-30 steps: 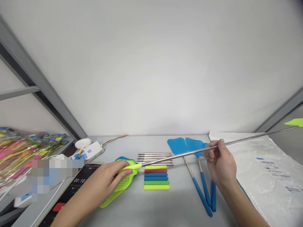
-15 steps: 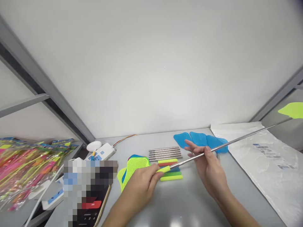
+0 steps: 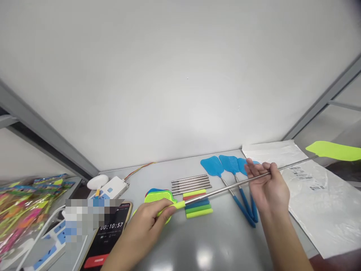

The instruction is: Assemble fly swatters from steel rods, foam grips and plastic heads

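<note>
A long fly swatter [image 3: 225, 189] with a yellow-green head and a metal rod stretches across the table from left to right. Its yellow handle is gripped by my left hand [image 3: 146, 222]. Farther along the rod, my right hand [image 3: 270, 192] is turned palm up, with its thumb and fingers closed around the metal. The swatter's head [image 3: 335, 150] hangs at the far right, over the white plastic bag. Behind the rod lie three blue fly swatters [image 3: 212, 165], partly covered by my right hand. Near my left hand is a stack of perforated swatter heads [image 3: 158, 196], a green one on top.
Several metal rods [image 3: 190, 184] lie in a row mid-table, beside several coloured handle sleeves [image 3: 199, 213]. A white plastic bag [image 3: 324, 210] covers the right side. A phone [image 3: 113, 222] and power strip [image 3: 113, 192] lie left. Farther left are bagged colourful items [image 3: 28, 214].
My right hand has slid rightward along the rod, away from the handle, and turned palm up. The view has shifted, showing more of the yellow-green head and the blue swatters' handles.
</note>
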Tool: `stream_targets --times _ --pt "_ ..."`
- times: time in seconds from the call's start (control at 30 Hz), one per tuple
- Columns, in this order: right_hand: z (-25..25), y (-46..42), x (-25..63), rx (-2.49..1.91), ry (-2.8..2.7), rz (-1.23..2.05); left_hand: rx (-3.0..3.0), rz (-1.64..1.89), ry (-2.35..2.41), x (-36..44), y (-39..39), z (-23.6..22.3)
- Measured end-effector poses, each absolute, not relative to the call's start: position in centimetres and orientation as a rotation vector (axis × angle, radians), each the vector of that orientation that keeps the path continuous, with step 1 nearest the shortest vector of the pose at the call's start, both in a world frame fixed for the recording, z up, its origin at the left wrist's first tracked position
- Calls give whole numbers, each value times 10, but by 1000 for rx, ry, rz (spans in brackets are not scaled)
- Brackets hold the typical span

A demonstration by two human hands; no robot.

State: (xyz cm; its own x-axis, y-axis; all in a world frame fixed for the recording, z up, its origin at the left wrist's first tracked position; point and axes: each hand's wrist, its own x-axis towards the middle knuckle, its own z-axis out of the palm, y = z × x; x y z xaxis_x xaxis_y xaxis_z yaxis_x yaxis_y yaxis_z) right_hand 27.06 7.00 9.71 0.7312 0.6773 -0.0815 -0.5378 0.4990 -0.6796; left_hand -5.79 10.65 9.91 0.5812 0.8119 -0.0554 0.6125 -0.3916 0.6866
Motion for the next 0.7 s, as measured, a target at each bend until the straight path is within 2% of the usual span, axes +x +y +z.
stream_targets --times 0.1,0.27,0.43,0.6,0.7 --pt "97 66 245 -802 -411 727 2126 417 1158 -54 102 104" --pt "98 49 213 -853 -601 988 2051 469 1141 -32 80 101" --pt "97 43 256 -820 -555 1192 1989 509 1207 -31 63 93" --pt "91 59 328 -609 -241 1027 2002 504 1329 -56 59 87" --pt "86 65 324 -660 -285 957 1952 473 1377 -69 58 81"
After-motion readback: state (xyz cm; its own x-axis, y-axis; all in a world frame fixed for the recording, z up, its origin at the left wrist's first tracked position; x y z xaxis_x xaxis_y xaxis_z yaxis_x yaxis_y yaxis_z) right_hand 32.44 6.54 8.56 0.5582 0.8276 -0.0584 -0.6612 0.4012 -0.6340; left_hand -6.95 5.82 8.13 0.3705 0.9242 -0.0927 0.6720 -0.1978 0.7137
